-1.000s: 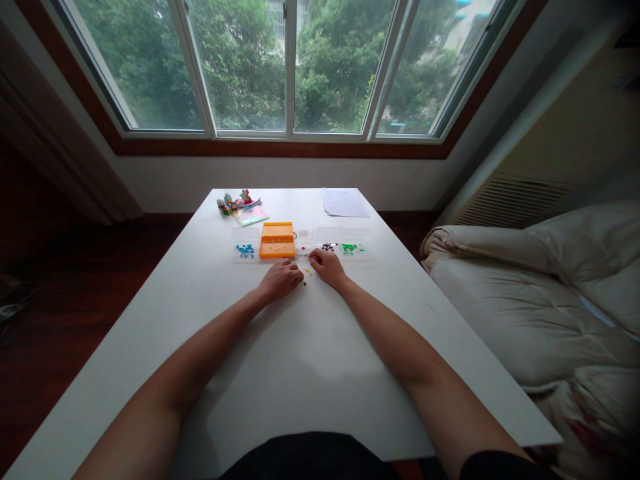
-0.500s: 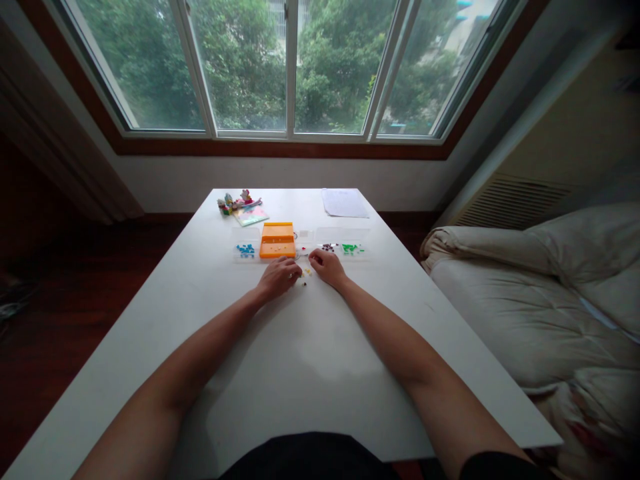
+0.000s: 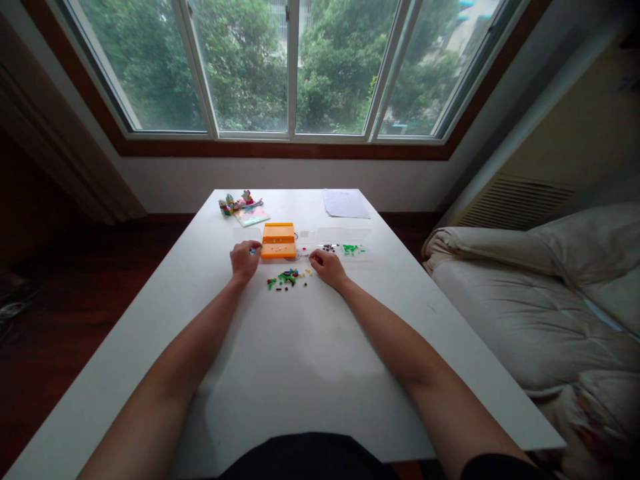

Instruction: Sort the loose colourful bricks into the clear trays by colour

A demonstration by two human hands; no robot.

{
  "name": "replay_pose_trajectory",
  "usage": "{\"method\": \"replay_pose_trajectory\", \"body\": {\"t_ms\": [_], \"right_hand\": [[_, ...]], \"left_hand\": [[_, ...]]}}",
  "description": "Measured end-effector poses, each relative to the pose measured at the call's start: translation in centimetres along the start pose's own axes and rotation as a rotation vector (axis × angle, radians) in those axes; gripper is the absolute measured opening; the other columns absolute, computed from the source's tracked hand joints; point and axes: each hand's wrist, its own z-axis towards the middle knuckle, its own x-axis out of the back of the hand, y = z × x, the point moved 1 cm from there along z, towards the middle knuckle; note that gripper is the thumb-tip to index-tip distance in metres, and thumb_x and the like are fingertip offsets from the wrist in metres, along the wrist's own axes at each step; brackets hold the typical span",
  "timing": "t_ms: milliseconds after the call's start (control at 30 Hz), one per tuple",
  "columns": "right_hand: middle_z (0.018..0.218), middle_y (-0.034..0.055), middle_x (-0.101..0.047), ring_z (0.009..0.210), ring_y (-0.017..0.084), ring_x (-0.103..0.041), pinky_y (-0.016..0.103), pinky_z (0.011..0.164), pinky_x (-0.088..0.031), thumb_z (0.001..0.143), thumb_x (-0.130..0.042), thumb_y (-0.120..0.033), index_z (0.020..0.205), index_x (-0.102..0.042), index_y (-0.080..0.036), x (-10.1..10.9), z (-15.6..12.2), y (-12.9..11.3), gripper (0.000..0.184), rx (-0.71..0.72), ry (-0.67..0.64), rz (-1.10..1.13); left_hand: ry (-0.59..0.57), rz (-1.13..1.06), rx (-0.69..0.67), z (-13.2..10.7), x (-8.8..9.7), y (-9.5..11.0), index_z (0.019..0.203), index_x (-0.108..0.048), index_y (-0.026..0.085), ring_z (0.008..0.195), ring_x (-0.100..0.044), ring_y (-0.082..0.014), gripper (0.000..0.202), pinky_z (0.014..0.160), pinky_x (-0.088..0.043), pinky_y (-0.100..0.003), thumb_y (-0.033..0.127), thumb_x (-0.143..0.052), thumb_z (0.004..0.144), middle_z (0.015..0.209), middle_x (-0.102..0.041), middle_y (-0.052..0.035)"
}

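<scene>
My left hand (image 3: 245, 260) is over the left clear box beside the orange case (image 3: 279, 250), covering most of the blue pieces there. Its fingers are pinched together, and what they hold, if anything, is too small to make out. My right hand (image 3: 326, 265) rests on the table with its fingers curled closed, hiding whatever may be inside them. Between the hands, a little nearer to me, lies a pile of small mixed building bricks (image 3: 286, 277), mainly green, blue, brown and yellow. Brown pieces (image 3: 329, 247) sit in a clear box just beyond my right hand.
Green pieces (image 3: 353, 249) lie in the right end of the clear box. Small colourful figures (image 3: 239, 203) and a shiny packet (image 3: 253, 215) stand at the table's back left. White paper sheets (image 3: 346, 203) lie at the back right. A sofa (image 3: 510, 293) flanks the right side.
My left hand has moved left and away from me, from above the brick pile to the left clear box. The pile is now uncovered, the blue pieces mostly hidden. My right hand stays put.
</scene>
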Motion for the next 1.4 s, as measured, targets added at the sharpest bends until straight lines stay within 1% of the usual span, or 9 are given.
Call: {"method": "replay_pose_trajectory", "body": {"t_ms": [167,367,433,633,767,933,1233,1333,1400], "right_hand": [[0.068,-0.0009,-0.059,0.063,0.013,-0.049,0.024,0.063,-0.034,0.089,-0.055,-0.029,0.087,-0.067,-0.020,-0.1,0.0,0.2,0.016,0.007,0.006,0.007],[0.067,-0.0012,-0.058,0.062,0.012,-0.049,0.023,0.062,-0.034,0.087,-0.056,-0.027,0.088,-0.068,-0.019,0.4,0.1,0.5,0.014,0.015,0.005,0.032],[0.067,-0.0016,-0.057,0.061,0.011,-0.048,0.023,0.061,-0.033,0.085,-0.057,-0.027,0.087,-0.068,-0.018,0.7,0.2,0.7,0.014,0.026,-0.064,0.059],[0.064,-0.0039,-0.054,0.059,0.009,-0.044,0.022,0.058,-0.030,0.080,-0.065,-0.033,0.085,-0.071,-0.017,2.4,0.4,0.2,0.018,0.058,-0.430,0.121],[0.064,-0.0044,-0.054,0.060,0.009,-0.046,0.021,0.058,-0.030,0.080,-0.066,-0.031,0.088,-0.073,-0.018,3.6,0.4,-1.6,0.017,0.066,-0.559,0.111],[0.066,-0.0046,-0.056,0.059,0.009,-0.046,0.021,0.057,-0.030,0.076,-0.070,-0.030,0.090,-0.073,-0.020,3.0,0.2,-3.4,0.017,0.078,-0.667,0.122],[0.068,-0.0041,-0.057,0.061,0.009,-0.047,0.021,0.058,-0.030,0.080,-0.066,-0.032,0.089,-0.072,-0.019,2.0,0.3,-2.1,0.017,0.116,-0.633,0.111],[0.065,-0.0047,-0.054,0.059,0.009,-0.043,0.021,0.057,-0.030,0.081,-0.065,-0.035,0.091,-0.071,-0.018,2.1,0.5,-1.2,0.020,0.056,-0.515,0.163],[0.064,-0.0046,-0.052,0.059,0.010,-0.043,0.022,0.058,-0.031,0.081,-0.065,-0.037,0.090,-0.070,-0.018,2.3,0.8,-0.3,0.022,0.004,-0.357,0.152]], "left_hand": [[0.043,0.138,0.223,1.0,1.4,-2.7,0.101,-0.072,0.025,0.101,-0.057,-0.0278,0.020,0.089,-0.040,-0.040,0.033,-0.057,0.090,0.101,-0.072,-0.0063],[0.041,0.137,0.286,1.3,1.5,-4.0,0.107,-0.069,0.028,0.104,-0.057,-0.0278,0.023,0.091,-0.039,-0.041,0.034,-0.055,0.090,0.103,-0.072,-0.0049],[0.043,0.125,0.292,1.3,1.4,-4.2,0.106,-0.069,0.028,0.104,-0.057,-0.0275,0.022,0.092,-0.039,-0.041,0.034,-0.055,0.090,0.103,-0.072,-0.0043],[0.055,0.118,0.284,1.3,1.2,-4.6,0.104,-0.069,0.027,0.103,-0.057,-0.0276,0.022,0.092,-0.041,-0.041,0.035,-0.056,0.089,0.106,-0.072,-0.0049],[0.060,0.105,0.230,1.2,1.2,-4.1,0.103,-0.070,0.025,0.102,-0.056,-0.0286,0.022,0.093,-0.042,-0.043,0.034,-0.056,0.088,0.107,-0.071,-0.0073],[0.046,0.095,0.138,0.9,1.2,-3.1,0.102,-0.070,0.024,0.105,-0.055,-0.0299,0.021,0.094,-0.041,-0.044,0.030,-0.055,0.089,0.108,-0.070,-0.0086],[0.026,0.099,0.072,0.7,0.7,-2.8,0.101,-0.071,0.022,0.103,-0.056,-0.0276,0.022,0.097,-0.042,-0.041,0.026,-0.052,0.090,0.105,-0.069,-0.0089],[-0.026,0.070,-0.014,0.4,0.3,-2.1,0.099,-0.072,0.022,0.103,-0.056,-0.0268,0.022,0.098,-0.041,-0.040,0.025,-0.052,0.090,0.104,-0.070,-0.0081],[-0.076,0.058,-0.071,0.1,0.2,-1.4,0.098,-0.072,0.023,0.103,-0.056,-0.0269,0.022,0.099,-0.041,-0.041,0.024,-0.052,0.090,0.103,-0.070,-0.0076]]}}
